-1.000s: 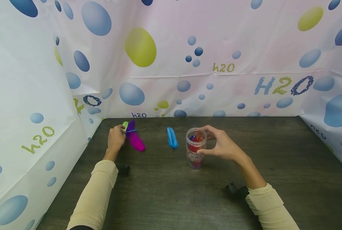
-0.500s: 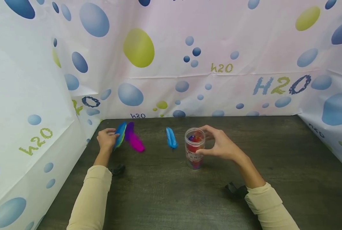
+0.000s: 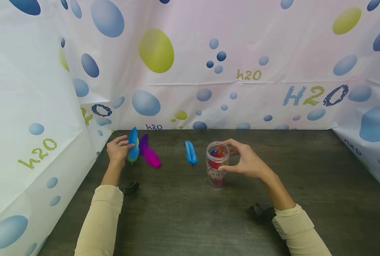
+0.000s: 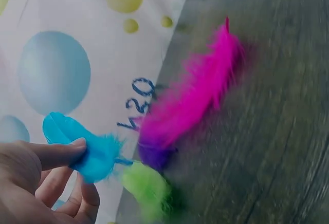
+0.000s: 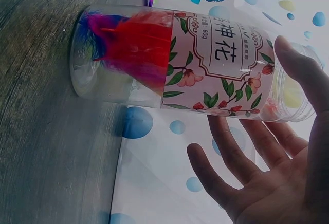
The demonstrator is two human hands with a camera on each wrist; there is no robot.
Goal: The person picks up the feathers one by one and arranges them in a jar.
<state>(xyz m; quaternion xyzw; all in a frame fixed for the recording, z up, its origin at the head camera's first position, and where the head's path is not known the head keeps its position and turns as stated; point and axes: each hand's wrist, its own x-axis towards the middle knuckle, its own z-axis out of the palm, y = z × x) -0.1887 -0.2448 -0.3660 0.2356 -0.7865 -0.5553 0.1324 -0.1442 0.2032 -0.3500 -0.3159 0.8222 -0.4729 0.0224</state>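
Note:
At the far left of the table, my left hand point(image 3: 118, 149) pinches a blue feather point(image 4: 95, 154) between thumb and fingers, its tip pointing up in the head view. Right behind it lies a green feather point(image 4: 147, 189), mostly covered by the blue one from the head. Beside that are a purple feather point(image 3: 143, 143) and a magenta feather point(image 3: 152, 157), which overlap. My right hand point(image 3: 249, 160) holds an upright, lidless clear jar point(image 3: 216, 174) near its top, thumb on one side and fingers on the other. Red, purple and blue feathers point(image 5: 136, 41) show inside the jar.
Another blue feather point(image 3: 191, 153) lies on the dark wooden table point(image 3: 183, 217) between the magenta feather and the jar. A white sheet point(image 3: 190, 53) printed with blue and green dots stands along the back and both sides of the table.
My left hand has moved left, drawing the blue feather off the purple and magenta ones and turning it upright. My right hand and the jar have stayed in place.

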